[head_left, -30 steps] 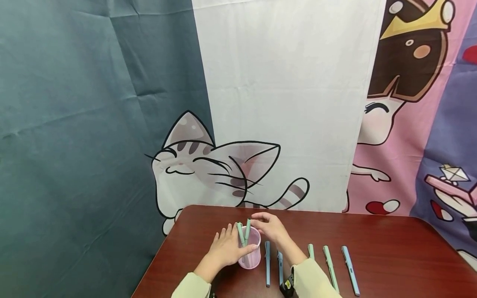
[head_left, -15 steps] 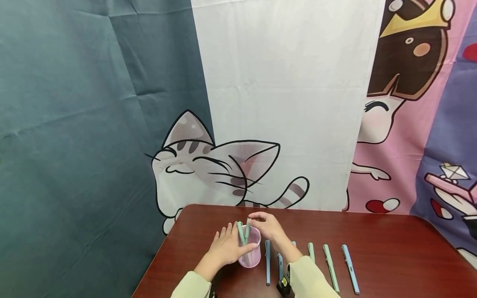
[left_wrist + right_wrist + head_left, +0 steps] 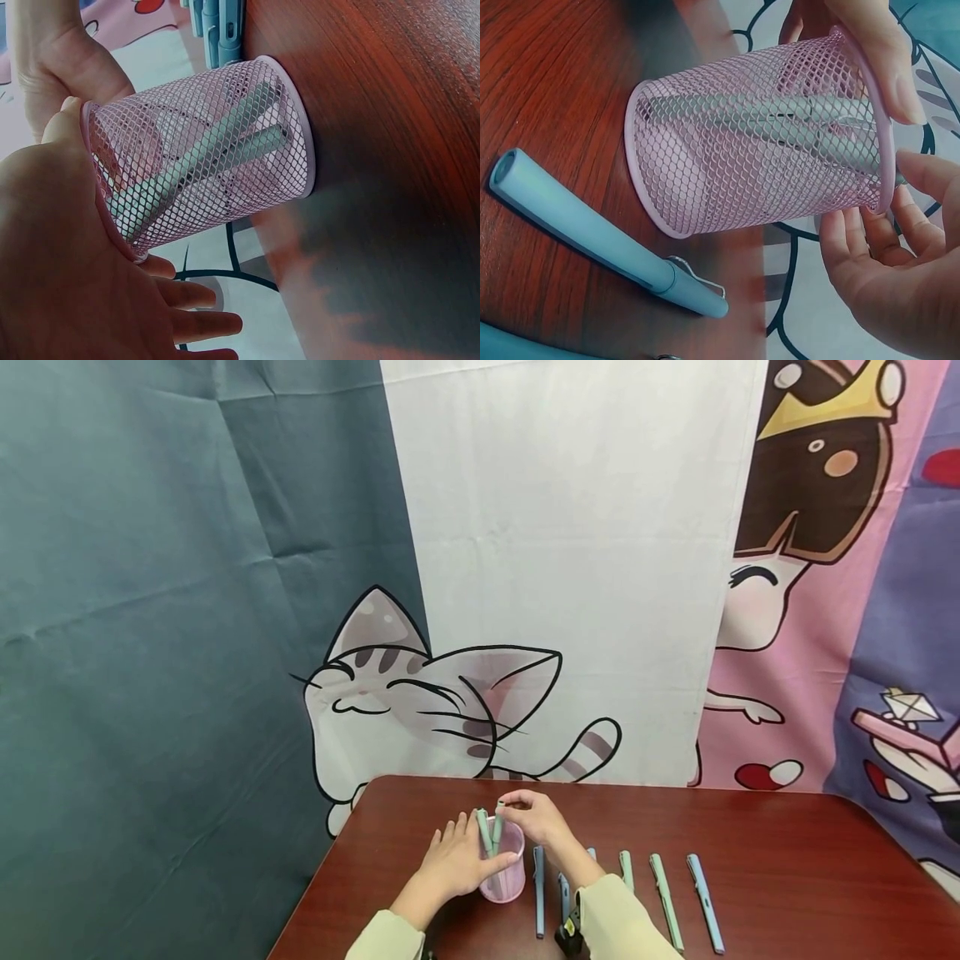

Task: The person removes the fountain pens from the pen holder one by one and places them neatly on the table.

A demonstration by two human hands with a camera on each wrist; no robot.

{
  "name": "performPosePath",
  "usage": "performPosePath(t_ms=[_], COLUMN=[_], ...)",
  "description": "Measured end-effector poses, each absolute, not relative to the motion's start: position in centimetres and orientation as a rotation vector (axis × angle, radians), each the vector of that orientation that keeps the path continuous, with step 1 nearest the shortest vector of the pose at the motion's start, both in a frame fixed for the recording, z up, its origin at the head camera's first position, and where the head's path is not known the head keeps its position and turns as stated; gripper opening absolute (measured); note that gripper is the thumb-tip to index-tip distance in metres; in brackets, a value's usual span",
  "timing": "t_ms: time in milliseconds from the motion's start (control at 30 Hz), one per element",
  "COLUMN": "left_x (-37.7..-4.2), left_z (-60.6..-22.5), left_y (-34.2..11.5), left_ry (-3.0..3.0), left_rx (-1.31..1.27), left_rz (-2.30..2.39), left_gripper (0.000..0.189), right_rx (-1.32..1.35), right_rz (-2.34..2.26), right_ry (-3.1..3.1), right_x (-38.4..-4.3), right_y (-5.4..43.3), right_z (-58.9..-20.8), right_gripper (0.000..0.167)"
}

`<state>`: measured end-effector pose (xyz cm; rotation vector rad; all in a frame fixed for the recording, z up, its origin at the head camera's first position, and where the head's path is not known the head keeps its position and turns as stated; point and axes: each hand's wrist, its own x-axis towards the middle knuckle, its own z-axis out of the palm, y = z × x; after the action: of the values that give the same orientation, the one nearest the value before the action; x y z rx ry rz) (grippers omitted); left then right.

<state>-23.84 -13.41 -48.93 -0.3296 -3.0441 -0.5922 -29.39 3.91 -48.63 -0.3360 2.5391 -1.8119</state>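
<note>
A pink mesh pen cup stands upright on the table, with two green pens leaning in it. My left hand rests against the cup's left side, its fingers straight and spread and its thumb lying along the rim. The right hand pinches the top of the right-hand green pen between thumb and fingertips, above the rim. The other green pen leans beside it, close to my left fingers. Through the mesh, both pens' lower ends show near the cup's base in the left wrist view.
Right of the cup a blue pen lies on the red-brown table. Further right lie more pens, including a green pen and a blue pen; my right forearm partly covers some. A printed cloth hangs behind the table.
My right hand has moved slightly left and its fingertips have closed on the top of the right-hand green pen. The left hand and the cup stay in place.
</note>
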Motion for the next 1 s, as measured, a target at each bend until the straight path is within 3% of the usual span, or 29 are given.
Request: performPosePath(t_ms=[267, 667, 1000], left_x=[-23.7, -23.84, -23.86], left_z=[-48.98, -48.82, -48.78], left_y=[-13.33, -13.41, -13.41], left_ry=[-3.039, -3.04, -3.029], left_rx=[-0.327, -0.326, -0.331], left_rz=[-0.601, -0.586, -0.592], left_gripper=[0.111, 0.111, 0.114], right_rx=[-0.331, -0.335, -0.356], right_rz=[-1.78, -1.727, -1.789], right_ry=[2.583, 2.702, 2.734], right_x=[-29.26, -29.3, -29.35], right_y=[3.7, 3.82, 3.98], right_z=[-48.52, -48.34, -47.64], right_gripper=[0.025, 0.016, 0.022])
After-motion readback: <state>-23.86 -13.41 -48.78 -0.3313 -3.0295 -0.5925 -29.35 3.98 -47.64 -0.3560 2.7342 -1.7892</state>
